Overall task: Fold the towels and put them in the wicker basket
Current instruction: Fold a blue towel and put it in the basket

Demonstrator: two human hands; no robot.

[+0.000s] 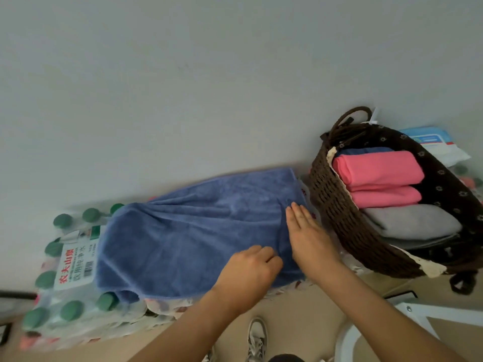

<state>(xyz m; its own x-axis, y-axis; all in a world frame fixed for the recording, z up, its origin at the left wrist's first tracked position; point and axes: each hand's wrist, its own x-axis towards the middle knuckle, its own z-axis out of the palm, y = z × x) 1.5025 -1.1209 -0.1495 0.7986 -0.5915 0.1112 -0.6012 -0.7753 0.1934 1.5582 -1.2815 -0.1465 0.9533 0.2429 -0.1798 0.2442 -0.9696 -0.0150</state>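
Two bare forearms (198,325) reach up from the bottom edge toward a blue towel (188,231), which lies spread out in the middle of the view. On the towel's near right part the left hand (251,267) rests knuckles up with its fingers curled down into the cloth; whether a pinch of fabric is caught inside the curl cannot be told. Just to the right of it, the right hand (305,231) lies flat on the towel's right edge, fingers straight and together, palm down beside a crease that runs up the cloth. Under the towel, and sticking out to its left, is a shrink-wrapped pack of water bottles (70,259) with green caps and a white label printed in red characters. Right of the towel, close to its edge, a dark brown wicker basket (337,205) with a dark flowered lining (441,178) is seen tilted. Inside it are two folded pink towels (379,168), with a folded grey towel (413,220) on their near side and a sliver of a navy towel (366,150) on their far side. Beyond the basket, farther right of the towel, lies a blue and white packet (439,145). Past the towel rises a plain pale wall (209,87). Nearer than the towel, a grey and white shoe (257,335) stands on a tan floor.
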